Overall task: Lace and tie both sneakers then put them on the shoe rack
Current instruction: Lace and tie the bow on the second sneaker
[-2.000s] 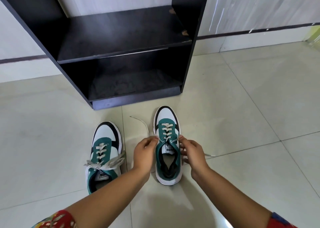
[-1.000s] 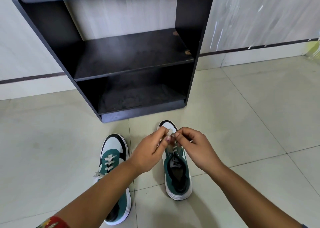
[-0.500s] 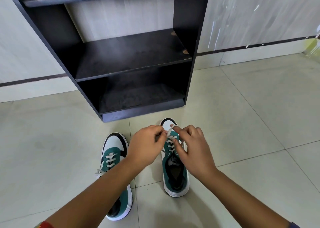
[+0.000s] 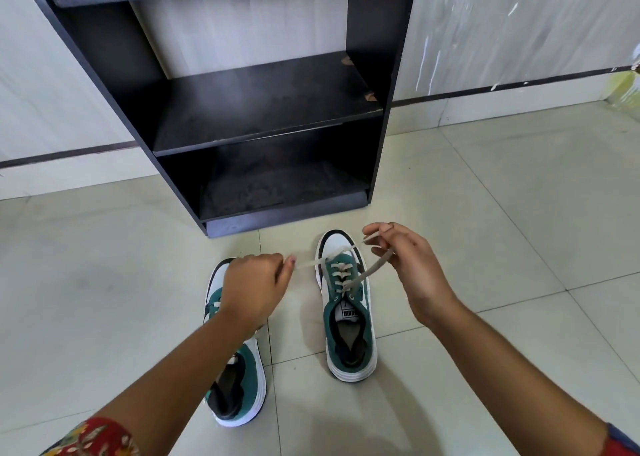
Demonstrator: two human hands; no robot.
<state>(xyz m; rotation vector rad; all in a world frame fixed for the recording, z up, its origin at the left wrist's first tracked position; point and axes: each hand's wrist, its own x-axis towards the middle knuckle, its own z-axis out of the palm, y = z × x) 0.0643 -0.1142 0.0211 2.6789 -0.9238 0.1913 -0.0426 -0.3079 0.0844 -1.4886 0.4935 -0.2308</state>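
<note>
Two green and white sneakers stand on the tiled floor, toes toward the black shoe rack (image 4: 266,109). The right sneaker (image 4: 349,317) has its white lace (image 4: 367,275) pulled out to both sides above the eyelets. My left hand (image 4: 252,289) pinches one lace end, stretched taut to the left. My right hand (image 4: 412,268) holds the other lace end up on the right, above the toe. The left sneaker (image 4: 239,379) is partly hidden under my left forearm; its laces are mostly covered.
The rack's two open shelves hold nothing; it stands against a pale wall (image 4: 519,30) with a dark skirting stripe. Light floor tiles (image 4: 502,213) stretch to the right and left of the shoes.
My hands were together over the right sneaker's laces; now they have moved apart, drawing the two lace ends out to the sides. The view tilted slightly.
</note>
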